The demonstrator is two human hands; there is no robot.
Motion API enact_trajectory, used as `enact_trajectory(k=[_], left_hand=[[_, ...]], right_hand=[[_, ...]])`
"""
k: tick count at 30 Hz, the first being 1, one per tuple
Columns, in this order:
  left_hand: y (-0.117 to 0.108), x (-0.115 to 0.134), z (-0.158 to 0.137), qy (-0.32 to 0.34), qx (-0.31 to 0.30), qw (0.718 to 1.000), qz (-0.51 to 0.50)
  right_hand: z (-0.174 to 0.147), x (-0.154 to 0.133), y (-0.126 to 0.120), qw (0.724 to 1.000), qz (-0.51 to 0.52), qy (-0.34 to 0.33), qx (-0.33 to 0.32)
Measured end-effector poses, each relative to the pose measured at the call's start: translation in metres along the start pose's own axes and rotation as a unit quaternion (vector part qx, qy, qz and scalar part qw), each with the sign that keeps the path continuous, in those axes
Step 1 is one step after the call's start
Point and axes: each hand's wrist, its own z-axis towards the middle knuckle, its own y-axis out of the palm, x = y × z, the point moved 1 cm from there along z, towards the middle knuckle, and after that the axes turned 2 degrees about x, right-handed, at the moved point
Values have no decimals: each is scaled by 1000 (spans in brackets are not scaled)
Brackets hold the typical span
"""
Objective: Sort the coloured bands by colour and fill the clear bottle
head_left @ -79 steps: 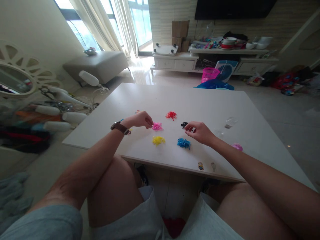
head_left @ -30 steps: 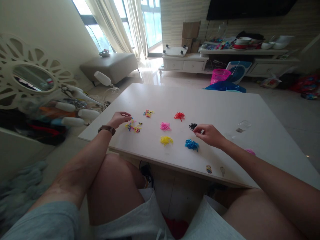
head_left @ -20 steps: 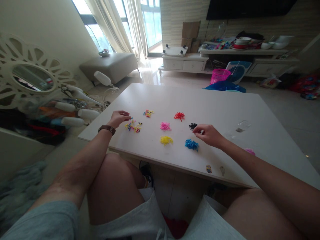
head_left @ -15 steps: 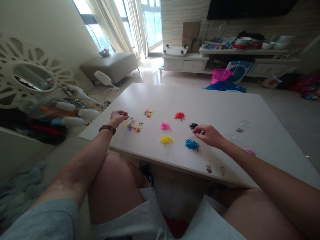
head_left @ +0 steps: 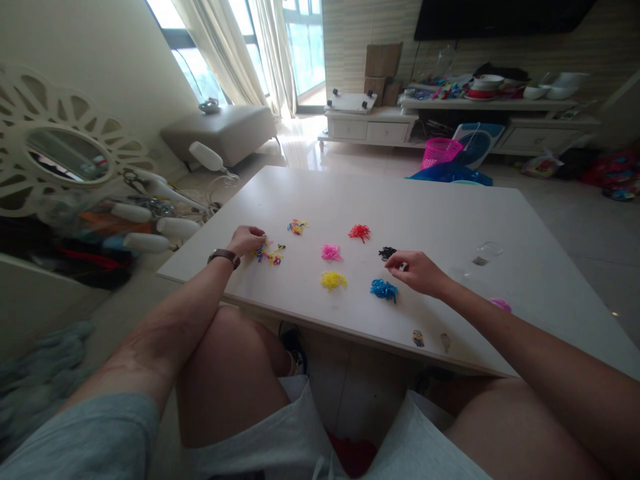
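My left hand (head_left: pixel 247 241), with a dark watch at the wrist, has its fingertips drawn together at the upper left edge of a mixed pile of small coloured bands (head_left: pixel 270 256). What the tips pinch, if anything, is too small to make out. My right hand (head_left: pixel 416 272) is curled beside the black pile (head_left: pixel 387 253), with a small pale and dark spot showing at its fingers that I cannot name. Between the hands lie a red pile (head_left: pixel 359 232), a pink pile (head_left: pixel 331 252), a yellow pile (head_left: pixel 333 281) and a blue pile (head_left: pixel 384 290).
Behind the left pile is a smaller mixed pile (head_left: pixel 298 227). A clear container (head_left: pixel 487 251) stands right on the white table (head_left: pixel 400 200). A yellow-and-blue cartoon figure (head_left: pixel 418 338) and a pale flat piece (head_left: pixel 445 342) lie near the front edge. White lamp shades (head_left: pixel 177 227) border the table's left.
My left hand has moved slightly right, and its fingertips now cover where a small blue band lay at the pile's edge. The right hand has stayed by the black pile.
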Motion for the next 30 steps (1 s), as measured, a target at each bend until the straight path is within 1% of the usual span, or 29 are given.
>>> enact_trajectory(k=[3, 9, 14, 16, 18, 20, 23, 26, 30], left_hand=[[5, 1, 1, 12, 4, 999, 45], [11, 0, 9, -2, -13, 998, 63], [10, 2, 10, 5, 3, 996, 94], [8, 6, 8, 23, 18, 996, 84], [5, 13, 6, 61, 26, 996, 66], [3, 19, 4, 109, 8, 993, 54], [0, 26, -1, 163, -63, 983, 63], [0, 27, -5, 169, -125, 974, 85], [5, 27, -6, 168, -148, 970, 99]], right_hand=[[0, 1, 1, 1000, 1, 0, 0], [-1, 2, 1, 1000, 0, -2, -2], [-1, 0, 0, 1000, 2, -3, -3], [0, 0, 0, 1000, 4, -2, -3], [0, 0, 1, 1000, 5, -1, -2], [0, 1, 1, 1000, 6, -1, -4], [-1, 0, 0, 1000, 8, 0, -7], [-1, 0, 1, 1000, 9, -5, -5], [-1, 1, 2, 1000, 9, -5, -6]])
